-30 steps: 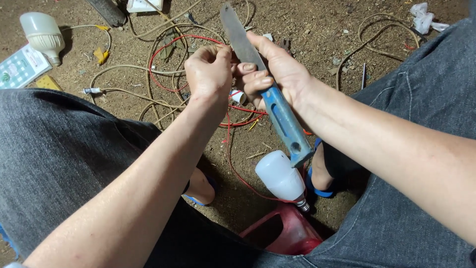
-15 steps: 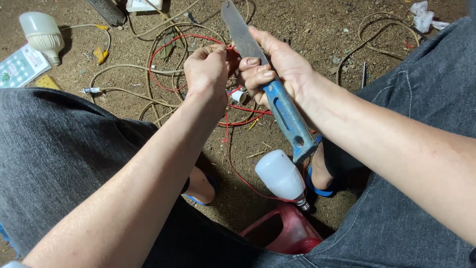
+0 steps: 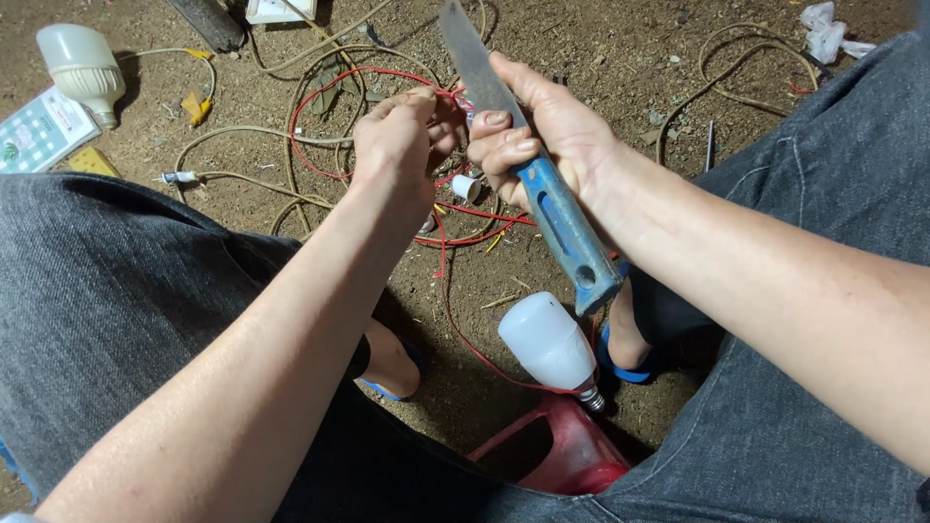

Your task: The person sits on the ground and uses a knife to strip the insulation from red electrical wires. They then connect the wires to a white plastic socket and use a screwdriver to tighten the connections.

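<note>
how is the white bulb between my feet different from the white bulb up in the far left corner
The white bulb between the feet lies with its metal screw base pointing toward the red plastic stool, beside a red wire. The white bulb at far left points its base away, beside a printed card. Both lie on bare dirt.

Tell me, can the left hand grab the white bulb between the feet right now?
Probably not at once: the left hand is pinching the red wire. The white bulb lies uncovered.

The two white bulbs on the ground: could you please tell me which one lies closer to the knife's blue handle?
The white bulb between the person's feet, just below the blue handle, beside the red stool. The other bulb lies far off at top left.
</note>
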